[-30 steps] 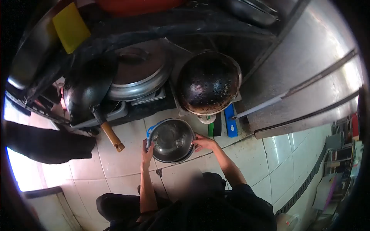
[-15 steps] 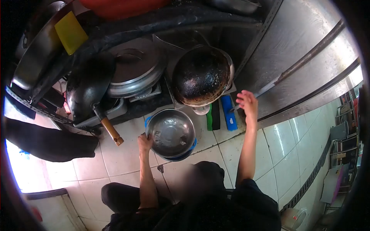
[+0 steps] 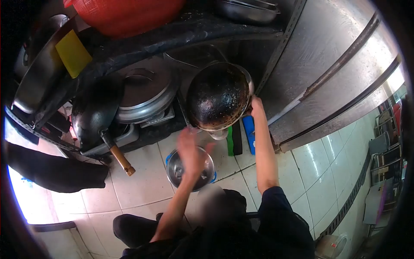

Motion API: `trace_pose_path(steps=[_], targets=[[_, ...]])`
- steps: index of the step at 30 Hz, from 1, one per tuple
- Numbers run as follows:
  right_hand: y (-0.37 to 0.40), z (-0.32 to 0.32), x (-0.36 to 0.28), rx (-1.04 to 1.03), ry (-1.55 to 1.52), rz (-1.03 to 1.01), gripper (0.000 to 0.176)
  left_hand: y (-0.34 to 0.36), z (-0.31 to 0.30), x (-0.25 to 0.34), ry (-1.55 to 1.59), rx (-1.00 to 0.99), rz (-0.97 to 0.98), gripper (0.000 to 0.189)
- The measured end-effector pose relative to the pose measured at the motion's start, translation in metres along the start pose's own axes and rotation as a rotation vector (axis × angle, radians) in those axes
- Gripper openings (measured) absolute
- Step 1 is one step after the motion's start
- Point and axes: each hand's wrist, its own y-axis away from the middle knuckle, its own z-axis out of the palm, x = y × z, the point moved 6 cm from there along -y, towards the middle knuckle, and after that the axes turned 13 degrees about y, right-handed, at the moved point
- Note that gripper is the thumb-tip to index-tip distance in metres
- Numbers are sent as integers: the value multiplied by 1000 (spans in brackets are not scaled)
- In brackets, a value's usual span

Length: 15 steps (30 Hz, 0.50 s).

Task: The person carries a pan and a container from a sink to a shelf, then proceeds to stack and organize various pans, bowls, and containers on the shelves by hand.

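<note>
A blackened round pan (image 3: 219, 96) lies bottom up on pale cookware beneath the shelf. My right hand (image 3: 256, 107) is at its right rim; the fingers are partly hidden behind the rim, so their grip cannot be made out. Over the far edge of a steel bowl (image 3: 202, 175) with blue handles hovers my left hand (image 3: 192, 153), fingers spread, smeared by motion and empty. The bowl sits on the tiled floor in front of me. Just right of the pan's lower edge are a green strip (image 3: 230, 142) and a blue object (image 3: 249, 134).
A wok (image 3: 97, 108) with a wooden handle and a large lidded pot (image 3: 144, 97) stand at the left. Above is a shelf with a red tub (image 3: 125, 15) and a yellow scraper (image 3: 73, 54). A steel cabinet (image 3: 332, 56) borders the right.
My left hand has let go of the bowl's left rim and moved up and right. My right hand has moved left to the pan, which now sits slightly lower and further left in view.
</note>
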Motion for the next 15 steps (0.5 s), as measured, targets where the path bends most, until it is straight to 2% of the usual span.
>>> trace_pose_path(steps=[2,4,5,6,8,9,10,12,15], targets=[[16,5,-8,45,-74,40,39,-22,42,43,-87,-202,209,68],[37,14,-13,-98,-411,180,47,-36,70,25,-213,-222,271,70],[-16,20,14,-233,-446,228,56,-41,82,20,-336,-249,326,73],[-22,22,12,-231,-452,223,56,-47,82,19,-335,-250,334,73],[-26,22,1,78,-649,-42,57,-57,70,9,-362,-265,285,79],[23,13,-27,316,-439,76,57,-58,63,12,-339,-266,285,78],[22,13,-31,313,-444,84,57,-58,61,8,-346,-273,286,78],[24,2,-52,315,-518,-157,47,-59,52,1,-221,-227,212,78],[58,-21,-74,180,-610,-170,47,-58,42,0,-163,-144,240,75]])
